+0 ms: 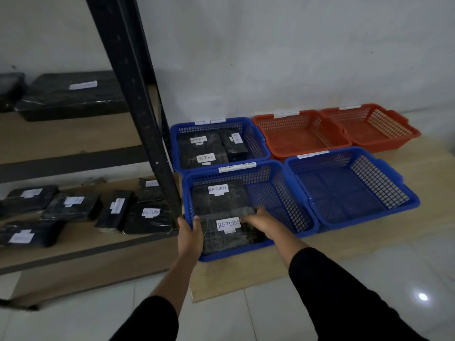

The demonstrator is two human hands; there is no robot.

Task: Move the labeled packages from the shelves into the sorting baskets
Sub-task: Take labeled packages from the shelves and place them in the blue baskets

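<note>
Both hands hold one black package marked RETURN, low in the near-left blue basket. The left hand grips its left edge, fingers curled over the top, at the basket's near-left wall. The right hand pinches the package's far right side, fingertips on the wrapping. Both arms wear black sleeves.

The package sits in the front part of that basket, its far edge against or under a second package, also marked RETURN, lying behind it. A strip on the basket's far rim reads RETURN OVERDUE.

Behind stands a second blue basket with three more black packages, two of them with legible RETURN labels. To the right is a third blue basket, and behind that two orange baskets, side by side. The baskets touch one another and stand on a wooden board laid on the white tiled floor, close to a grey wall.

To the left is the shelf unit, black metal posts with wooden boards. The lower shelf carries some six labelled black packages, one marked RETURN just beside the post. The upper shelf carries a large black parcel with a white label and another at the frame's edge.
</note>
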